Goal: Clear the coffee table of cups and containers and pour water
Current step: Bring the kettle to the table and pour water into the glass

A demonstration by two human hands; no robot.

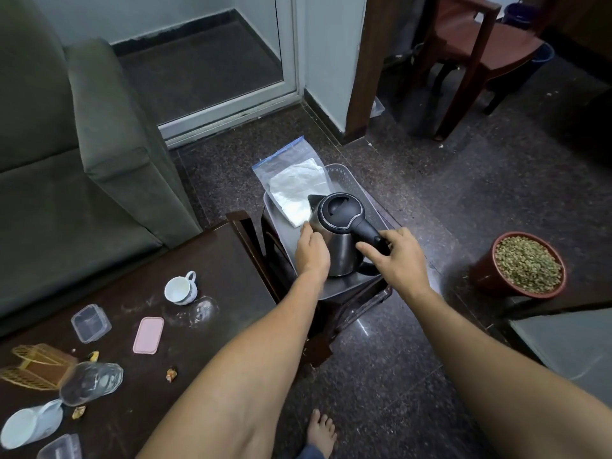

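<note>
We have both hands on the kettle (337,213), which stands upright in a grey tray (359,185). Our right hand (397,256) grasps the black handle, thumb and fingers wrapped round its end. Our left hand (311,250) lies released against the steel side, fingers flat on the metal. The line from spout to handle runs from beyond the left hand back into the right palm, with the spout pointing away from us and leftward. Just past the left fingertips a zip bag (294,190) of white powder lies in the same tray, its far end over the rim. Left of our left forearm is the coffee table (215,260), with a teacup (180,288) tipped on its side, a clear container (91,323), a pink lid (148,335) and a glass (91,382) lying over.
</note>
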